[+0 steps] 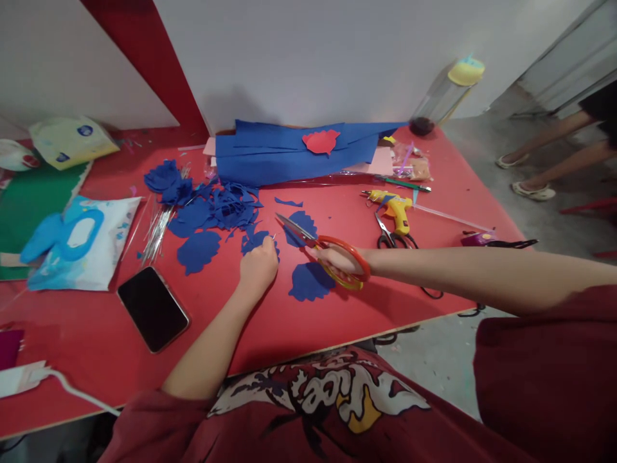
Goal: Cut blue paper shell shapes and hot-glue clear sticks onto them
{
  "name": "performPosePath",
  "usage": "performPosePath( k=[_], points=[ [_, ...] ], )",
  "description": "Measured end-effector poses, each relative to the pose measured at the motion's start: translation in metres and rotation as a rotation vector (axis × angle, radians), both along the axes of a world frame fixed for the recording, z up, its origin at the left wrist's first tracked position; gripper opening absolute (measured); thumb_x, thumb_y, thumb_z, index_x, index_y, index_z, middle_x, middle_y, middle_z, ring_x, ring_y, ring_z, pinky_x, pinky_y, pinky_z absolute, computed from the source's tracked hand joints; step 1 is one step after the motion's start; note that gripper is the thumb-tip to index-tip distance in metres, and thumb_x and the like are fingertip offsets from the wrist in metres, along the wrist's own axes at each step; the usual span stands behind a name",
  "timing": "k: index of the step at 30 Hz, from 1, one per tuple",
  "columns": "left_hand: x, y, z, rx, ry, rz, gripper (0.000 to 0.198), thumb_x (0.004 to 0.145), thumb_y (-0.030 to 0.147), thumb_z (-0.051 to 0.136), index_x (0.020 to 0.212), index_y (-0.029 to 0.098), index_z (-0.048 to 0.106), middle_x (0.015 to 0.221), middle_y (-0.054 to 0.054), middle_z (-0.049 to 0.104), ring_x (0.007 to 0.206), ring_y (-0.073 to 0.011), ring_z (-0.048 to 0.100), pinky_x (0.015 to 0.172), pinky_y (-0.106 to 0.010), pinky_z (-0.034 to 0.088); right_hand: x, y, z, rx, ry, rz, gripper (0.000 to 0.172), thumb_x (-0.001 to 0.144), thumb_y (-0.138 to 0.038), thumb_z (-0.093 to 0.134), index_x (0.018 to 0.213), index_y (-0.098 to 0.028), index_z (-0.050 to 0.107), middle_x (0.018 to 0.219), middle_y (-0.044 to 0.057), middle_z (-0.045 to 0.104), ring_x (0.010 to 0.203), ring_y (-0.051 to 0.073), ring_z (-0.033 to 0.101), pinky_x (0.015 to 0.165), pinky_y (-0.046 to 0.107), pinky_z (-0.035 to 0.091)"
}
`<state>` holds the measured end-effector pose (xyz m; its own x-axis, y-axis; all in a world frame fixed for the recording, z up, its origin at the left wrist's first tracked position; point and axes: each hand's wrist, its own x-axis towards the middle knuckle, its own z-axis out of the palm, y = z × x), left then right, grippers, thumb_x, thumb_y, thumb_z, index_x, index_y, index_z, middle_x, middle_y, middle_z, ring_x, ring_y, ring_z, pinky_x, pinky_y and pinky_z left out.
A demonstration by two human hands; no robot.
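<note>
My right hand [337, 258] is closed around the handles of a large pair of scissors [299, 229]. The handle loops look orange and yellow, and the metal blades point left toward my other hand. My left hand [260, 265] is curled shut, with a short end of thin silvery wire [275, 236] sticking out by the fingers. Under and behind that hand lies a blue wavy-edged cutout [253, 241]. Another blue cutout [303, 225] is below the blades, and a further one [308, 283] rests near my right hand. A similar cutout [198, 251] lies to the left.
Blue scraps [236, 206] are heaped behind my left hand, beside a bundle of silvery wires [157, 235]. A phone [153, 308] and wipes pack [87, 241] lie left. To the right are a yellow glue gun [398, 212] and small black-handled scissors [385, 238]. Blue sheets [289, 157] line the back.
</note>
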<state>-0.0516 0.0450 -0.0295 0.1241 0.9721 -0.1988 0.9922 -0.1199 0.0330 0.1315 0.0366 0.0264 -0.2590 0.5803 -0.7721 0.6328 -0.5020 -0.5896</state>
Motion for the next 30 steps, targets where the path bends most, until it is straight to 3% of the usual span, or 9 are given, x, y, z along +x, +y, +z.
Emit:
performPosePath(
  k=[2, 5, 9, 12, 16, 21, 24, 26, 30],
  points=[
    [-0.001, 0.001, -0.001, 0.022, 0.004, 0.014, 0.037, 0.095, 0.026, 0.02, 0.109, 0.012, 0.051, 0.08, -0.017, 0.067, 0.076, -0.029, 0.068, 0.064, -0.036, 0.049, 0.004, 0.006, 0.006, 0.055, -0.106, 0.088, 0.048, 0.089, -0.053, 0.032, 0.053, -0.022, 0.033, 0.04, -0.003, 0.031, 0.035, 0.009, 0.031, 0.039, 0.024, 0.027],
    [-0.003, 0.001, -0.003, 0.052, 0.014, 0.01, 0.036, 0.095, 0.026, 0.019, 0.106, 0.013, 0.052, 0.078, -0.015, 0.066, 0.074, -0.0285, 0.067, 0.062, -0.035, 0.049, 0.014, 0.016, 0.01, 0.328, -0.327, 0.257, 0.045, 0.081, -0.056, 0.049, 0.054, -0.021, 0.042, 0.049, 0.002, 0.043, 0.052, 0.016, 0.05, 0.052, 0.026, 0.034],
    [-0.004, 0.001, -0.006, 0.089, -0.014, -0.053, 0.036, 0.095, 0.024, 0.021, 0.097, 0.012, 0.054, 0.078, -0.013, 0.065, 0.072, -0.0248, 0.066, 0.06, -0.03, 0.047, 0.033, 0.018, 0.002, 0.486, -0.681, 0.266, 0.042, 0.081, -0.055, 0.046, 0.073, -0.015, 0.058, 0.075, 0.015, 0.061, 0.079, 0.027, 0.062, 0.062, 0.029, 0.038],
    [-0.004, 0.0, -0.009, 0.125, -0.042, -0.116, 0.035, 0.094, 0.022, 0.022, 0.095, 0.012, 0.056, 0.083, -0.013, 0.064, 0.077, -0.0232, 0.064, 0.06, -0.028, 0.045, 0.043, 0.012, -0.009, 0.536, -0.846, 0.205, 0.045, 0.086, -0.051, 0.038, 0.09, -0.012, 0.06, 0.09, 0.019, 0.064, 0.086, 0.029, 0.063, 0.067, 0.031, 0.041],
    [-0.004, 0.0, -0.012, 0.179, -0.084, -0.225, 0.032, 0.091, 0.017, 0.027, 0.088, 0.012, 0.059, 0.086, -0.015, 0.062, 0.086, -0.0246, 0.06, 0.064, -0.03, 0.045, 0.05, 0.0, -0.021, 0.528, -0.929, 0.147, 0.047, 0.088, -0.05, 0.035, 0.098, -0.01, 0.057, 0.096, 0.021, 0.064, 0.091, 0.03, 0.062, 0.068, 0.033, 0.043],
    [-0.002, 0.002, -0.013, 0.24, -0.135, -0.358, 0.031, 0.088, 0.012, 0.032, 0.083, 0.01, 0.063, 0.092, -0.018, 0.063, 0.093, -0.0279, 0.057, 0.073, -0.038, 0.046, 0.046, -0.011, -0.016, 0.533, -1.04, 0.203, 0.05, 0.089, -0.052, 0.032, 0.098, -0.009, 0.056, 0.091, 0.021, 0.064, 0.084, 0.031, 0.063, 0.062, 0.033, 0.043],
    [-0.001, 0.002, -0.017, 0.269, -0.177, -0.432, 0.031, 0.088, 0.011, 0.033, 0.09, 0.01, 0.064, 0.107, -0.018, 0.063, 0.103, -0.0265, 0.056, 0.084, -0.039, 0.046, 0.037, -0.007, -0.007, 0.645, -1.017, 0.227, 0.042, 0.09, -0.046, 0.035, 0.096, -0.011, 0.056, 0.089, 0.019, 0.063, 0.079, 0.028, 0.062, 0.06, 0.031, 0.041],
    [0.001, 0.001, -0.022, 0.304, -0.229, -0.491, 0.032, 0.089, 0.012, 0.032, 0.095, 0.01, 0.064, 0.117, -0.016, 0.061, 0.111, -0.0244, 0.054, 0.092, -0.039, 0.043, 0.026, 0.003, -0.006, 0.77, -0.889, 0.281, 0.032, 0.089, -0.039, 0.04, 0.1, -0.013, 0.055, 0.095, 0.017, 0.062, 0.082, 0.026, 0.06, 0.064, 0.031, 0.04],
    [0.002, -0.001, -0.031, 0.371, -0.312, -0.578, 0.035, 0.092, 0.015, 0.03, 0.106, 0.008, 0.062, 0.122, -0.016, 0.06, 0.117, -0.0231, 0.053, 0.099, -0.039, 0.041, -0.002, 0.032, -0.026, 1.001, -0.59, 0.441, 0.021, 0.088, -0.024, 0.046, 0.103, -0.013, 0.056, 0.107, 0.014, 0.057, 0.101, 0.025, 0.051, 0.079, 0.032, 0.038]
  ],
)
